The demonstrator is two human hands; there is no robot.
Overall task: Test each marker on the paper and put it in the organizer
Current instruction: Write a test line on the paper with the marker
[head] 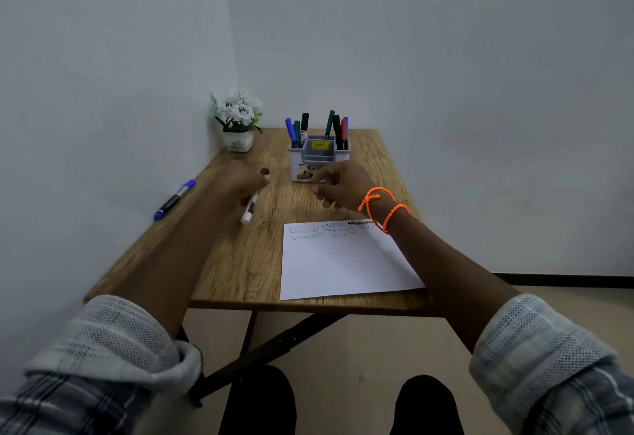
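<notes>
**Marker Held Over Bench, Left of Paper**

The left hand [245, 179] grasps a white marker [249, 210], blurred, its lower end pointing down toward the bench [247, 263]. The right hand [338, 187] hangs released in front of the organizer [319, 160], fingers loosely curled and holding nothing. The organizer holds markers in its left and right compartments. The paper [343, 263] lies at the near right edge of the bench, with zigzag test lines along its top. A blue marker [175, 198] lies by the left wall. A flower pot [238, 120] stands in the far left corner.
</notes>
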